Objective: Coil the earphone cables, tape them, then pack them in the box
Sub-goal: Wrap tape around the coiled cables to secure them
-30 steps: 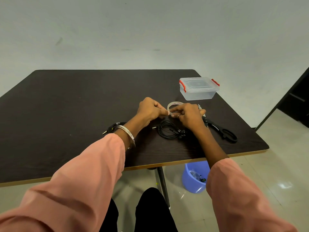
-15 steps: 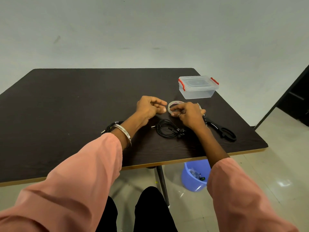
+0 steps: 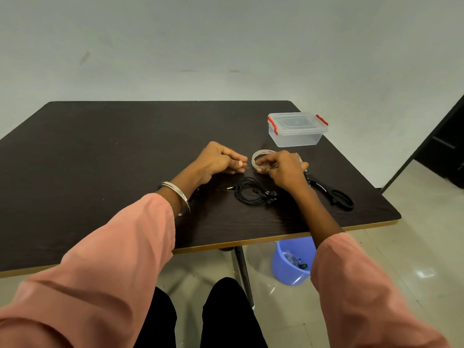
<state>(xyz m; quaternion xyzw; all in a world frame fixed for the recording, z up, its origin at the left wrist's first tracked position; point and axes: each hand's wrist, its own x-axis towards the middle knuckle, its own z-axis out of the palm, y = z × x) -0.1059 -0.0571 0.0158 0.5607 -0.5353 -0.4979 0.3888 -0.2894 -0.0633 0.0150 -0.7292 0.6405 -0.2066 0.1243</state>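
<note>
Tape roll (image 3: 258,156) half hidden behind right hand (image 3: 285,169).

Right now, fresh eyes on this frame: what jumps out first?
Both hands meet mid-table: the right hand holds a tape roll, while the left hand pinches what looks like its pulled end. Just nearer lies a coiled black earphone cable, untaped. A lidded clear box with red clips sits at the far right, black scissors beside the right wrist.

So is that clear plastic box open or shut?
Shut: the box has its lid on, red clips down at both ends.
</note>
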